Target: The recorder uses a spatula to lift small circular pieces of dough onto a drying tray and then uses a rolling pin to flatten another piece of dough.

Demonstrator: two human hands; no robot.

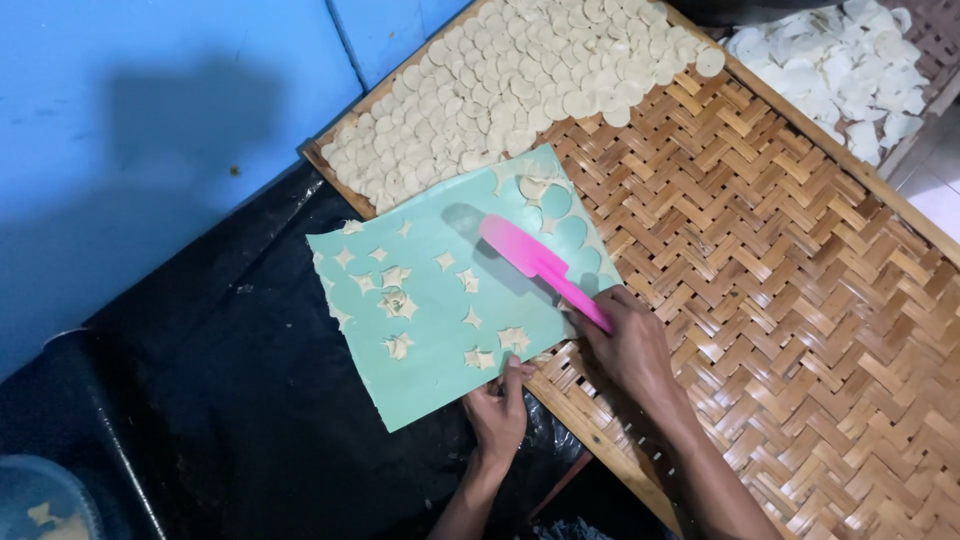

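Observation:
My right hand (pixel 628 345) grips the handle of a pink plastic scraper (pixel 535 262), whose blade lies flat on a teal sheet (pixel 430 350). My left hand (pixel 498 408) pinches the sheet's near edge and holds it up, so it rests partly on the woven tray. Several small star-shaped dough scraps (pixel 398 305) stick to the sheet. A few scraps of dough with round holes cling near its far corner (pixel 535 188).
A woven bamboo tray (pixel 800 300) with a wooden rim fills the right side. Rows of round dough discs (pixel 520 75) cover its far part. A pile of white pieces (pixel 850 65) lies at top right. Black plastic (pixel 230 400) and a blue wall (pixel 150 120) are to the left.

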